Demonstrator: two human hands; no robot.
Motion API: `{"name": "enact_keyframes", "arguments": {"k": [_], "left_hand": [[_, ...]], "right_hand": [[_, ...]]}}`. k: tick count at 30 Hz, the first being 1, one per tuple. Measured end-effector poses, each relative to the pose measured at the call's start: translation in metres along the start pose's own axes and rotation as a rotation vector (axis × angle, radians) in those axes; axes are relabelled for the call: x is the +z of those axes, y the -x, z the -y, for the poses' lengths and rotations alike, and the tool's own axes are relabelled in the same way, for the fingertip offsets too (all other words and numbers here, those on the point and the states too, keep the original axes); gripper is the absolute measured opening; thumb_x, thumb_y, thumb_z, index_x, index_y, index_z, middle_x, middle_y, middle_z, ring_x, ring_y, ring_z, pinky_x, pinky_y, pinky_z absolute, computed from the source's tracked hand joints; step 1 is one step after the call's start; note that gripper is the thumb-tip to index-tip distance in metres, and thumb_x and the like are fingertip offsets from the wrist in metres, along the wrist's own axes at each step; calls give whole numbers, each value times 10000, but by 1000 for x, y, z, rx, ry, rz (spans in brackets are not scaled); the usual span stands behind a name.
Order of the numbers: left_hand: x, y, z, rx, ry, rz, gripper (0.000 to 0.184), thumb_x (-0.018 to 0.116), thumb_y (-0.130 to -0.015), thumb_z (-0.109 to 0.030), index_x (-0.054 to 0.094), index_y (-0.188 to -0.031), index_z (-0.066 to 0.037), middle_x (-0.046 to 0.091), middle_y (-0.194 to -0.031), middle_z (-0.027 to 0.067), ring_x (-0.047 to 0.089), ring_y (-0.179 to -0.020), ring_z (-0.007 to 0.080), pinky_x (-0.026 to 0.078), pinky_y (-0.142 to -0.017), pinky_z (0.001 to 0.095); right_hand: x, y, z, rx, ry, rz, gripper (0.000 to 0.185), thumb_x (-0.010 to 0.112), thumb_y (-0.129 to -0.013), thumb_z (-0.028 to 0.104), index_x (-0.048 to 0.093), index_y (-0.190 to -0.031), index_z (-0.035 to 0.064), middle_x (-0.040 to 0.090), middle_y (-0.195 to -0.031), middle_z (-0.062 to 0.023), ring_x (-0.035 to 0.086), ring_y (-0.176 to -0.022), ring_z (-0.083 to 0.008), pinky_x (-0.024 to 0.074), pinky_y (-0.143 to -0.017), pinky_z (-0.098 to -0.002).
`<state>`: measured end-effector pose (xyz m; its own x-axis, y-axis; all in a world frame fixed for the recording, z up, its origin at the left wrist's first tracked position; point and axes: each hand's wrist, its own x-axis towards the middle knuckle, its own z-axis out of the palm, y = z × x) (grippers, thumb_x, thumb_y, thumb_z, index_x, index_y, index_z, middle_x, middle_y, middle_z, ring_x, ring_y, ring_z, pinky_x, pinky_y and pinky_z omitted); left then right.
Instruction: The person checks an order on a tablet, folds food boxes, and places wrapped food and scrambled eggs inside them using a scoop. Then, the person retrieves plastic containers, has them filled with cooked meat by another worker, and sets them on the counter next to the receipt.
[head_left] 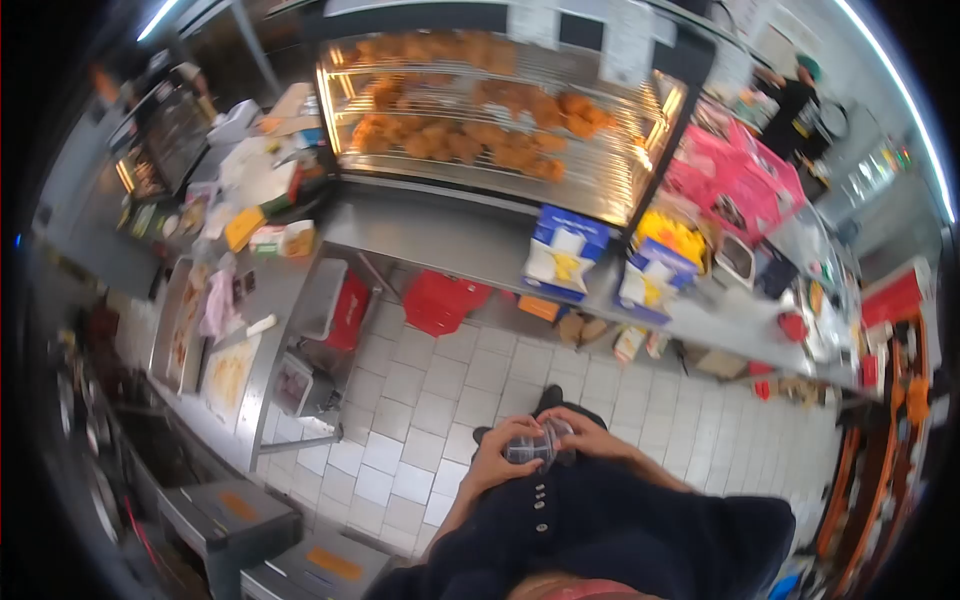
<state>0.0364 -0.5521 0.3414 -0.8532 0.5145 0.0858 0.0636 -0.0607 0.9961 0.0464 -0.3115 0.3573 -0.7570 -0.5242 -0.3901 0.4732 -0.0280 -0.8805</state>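
Both of my hands are together in front of my dark shirt, low in the middle of the view. My left hand (498,452) is wrapped round a small clear container (527,447) with something dark inside. On its right side, my right hand (588,434) has its fingers closed on clear plastic at the container's edge. Whether that plastic is a lid or part of the same container cannot be made out. Beneath the hands are the tiled floor (395,455) and my dark shoes.
Ahead stands a lit display case (480,110) of fried food over a steel counter (400,225). Two blue-and-white boxes (566,255) (655,282) sit at its edge. A red stool (440,300) is below. A steel table (235,385) stands left. A person (792,110) is at the back right.
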Motion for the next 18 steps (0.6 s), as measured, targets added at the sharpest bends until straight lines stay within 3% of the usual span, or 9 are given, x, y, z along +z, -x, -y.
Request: {"name": "enact_keyframes", "arguments": {"k": [3, 6, 10, 12, 16, 18], "left_hand": [[-6, 2, -1, 18, -26, -57, 466, 841, -723, -111, 686, -1160, -64, 639, -1232, 115, 635, -1155, 267, 484, -1006, 371], [-8, 3, 2, 55, 47, 24, 441, 836, -750, -160, 672, -1147, -59, 632, -1226, 110, 615, -1152, 246, 466, -1001, 368], [-11, 6, 5, 44, 75, 26, 439, 837, -754, -167, 667, -1144, -59, 624, -1234, 104, 604, -1155, 234, 460, -1002, 361], [-15, 12, 21, -32, 322, 4, 430, 830, -771, -172, 663, -1152, -61, 616, -1240, 97, 596, -1155, 225, 458, -1006, 363], [-22, 24, 25, 11, 296, -41, 425, 827, -777, -170, 663, -1158, -72, 611, -1254, 92, 589, -1174, 220, 451, -1021, 365], [-19, 33, 36, -2, 230, -132, 423, 819, -782, -176, 665, -1164, -82, 608, -1266, 99, 585, -1199, 231, 446, -1033, 365]], "right_hand": [[8, 3, -4, 28, 67, -62, 631, 625, -823, 44, 458, -1430, 83, 521, -1341, -67, 502, -1254, -178, 435, -1047, -324], [19, 8, 13, 99, 64, -58, 679, 590, -810, 16, 411, -1461, 86, 508, -1358, -95, 503, -1277, -202, 438, -1055, -338], [23, 7, 28, 180, 137, -35, 717, 579, -805, 1, 366, -1484, 86, 492, -1382, -116, 499, -1312, -228, 432, -1074, -347], [22, 7, 21, 145, 169, 22, 729, 583, -809, -9, 348, -1493, 77, 522, -1367, -126, 517, -1319, -246, 444, -1075, -366], [22, -4, -1, 218, 88, -63, 735, 597, -809, -6, 350, -1497, 70, 559, -1357, -143, 545, -1297, -260, 463, -1069, -391], [16, -10, -19, -16, 168, -19, 643, 666, -924, 40, 352, -1483, 78, 622, -1301, -154, 630, -1153, -237, 524, -955, -355]]}}
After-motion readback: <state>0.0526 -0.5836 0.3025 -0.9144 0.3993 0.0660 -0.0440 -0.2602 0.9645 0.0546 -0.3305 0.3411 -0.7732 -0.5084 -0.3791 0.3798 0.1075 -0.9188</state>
